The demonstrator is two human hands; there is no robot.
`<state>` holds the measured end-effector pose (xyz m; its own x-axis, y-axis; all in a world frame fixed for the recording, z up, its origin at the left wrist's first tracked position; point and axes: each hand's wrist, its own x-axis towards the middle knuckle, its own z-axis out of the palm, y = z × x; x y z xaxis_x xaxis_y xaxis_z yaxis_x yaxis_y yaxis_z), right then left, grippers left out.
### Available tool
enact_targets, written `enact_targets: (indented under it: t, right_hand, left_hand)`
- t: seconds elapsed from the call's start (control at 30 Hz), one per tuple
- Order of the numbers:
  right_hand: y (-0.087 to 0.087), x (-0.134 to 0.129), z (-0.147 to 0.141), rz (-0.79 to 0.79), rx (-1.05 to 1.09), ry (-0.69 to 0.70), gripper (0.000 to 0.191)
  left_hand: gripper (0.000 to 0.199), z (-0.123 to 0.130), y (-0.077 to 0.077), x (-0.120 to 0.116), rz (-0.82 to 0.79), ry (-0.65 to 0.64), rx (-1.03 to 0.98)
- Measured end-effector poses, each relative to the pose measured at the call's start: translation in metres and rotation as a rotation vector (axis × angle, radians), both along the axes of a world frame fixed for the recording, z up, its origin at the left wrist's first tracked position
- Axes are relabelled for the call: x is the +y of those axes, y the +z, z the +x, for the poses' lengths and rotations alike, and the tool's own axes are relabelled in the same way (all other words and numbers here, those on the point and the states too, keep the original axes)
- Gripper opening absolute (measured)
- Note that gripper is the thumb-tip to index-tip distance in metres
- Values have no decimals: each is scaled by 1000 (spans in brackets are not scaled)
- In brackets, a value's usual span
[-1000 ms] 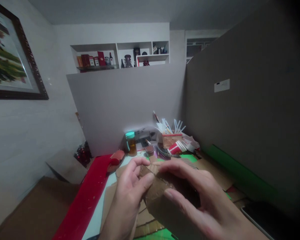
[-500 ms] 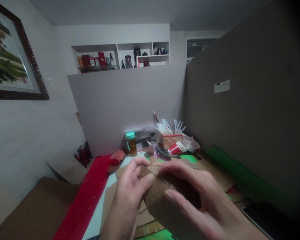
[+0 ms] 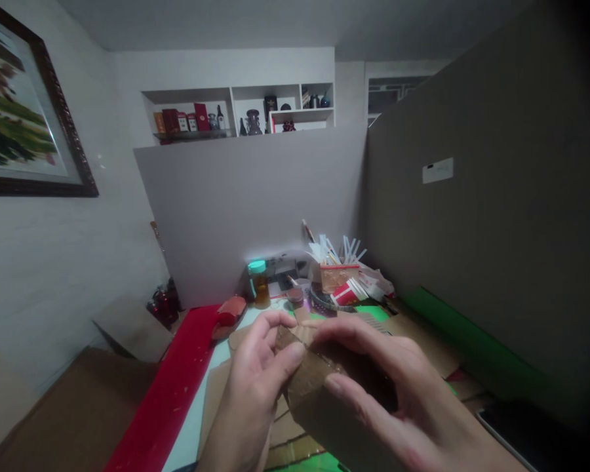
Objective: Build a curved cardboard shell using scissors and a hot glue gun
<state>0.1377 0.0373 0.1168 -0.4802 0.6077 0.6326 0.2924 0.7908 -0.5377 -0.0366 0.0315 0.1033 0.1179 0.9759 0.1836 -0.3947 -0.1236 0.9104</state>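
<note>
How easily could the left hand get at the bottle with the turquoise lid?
Probably yes, once free: nothing tall seems to stand between the left hand and the bottle, but that hand now holds brown cardboard.

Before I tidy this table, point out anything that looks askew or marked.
The red-and-white paper cups lie tipped over in front of the box of white sticks, where cups would normally stand upright. The red strip along the left is flecked with pale marks, breaking its plain colour.
</note>
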Motion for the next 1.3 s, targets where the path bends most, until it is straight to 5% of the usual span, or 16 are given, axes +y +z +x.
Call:
enact_targets:
  t: [1.0,1.3]
  right_hand:
    - [2,-3,0,26,30,0,19]
    - [1,-2,-1,-39,28,45,32]
  left_hand:
    - [25,2,0,0,11,25,-30]
    - [18,1,0,-2,4,30,19]
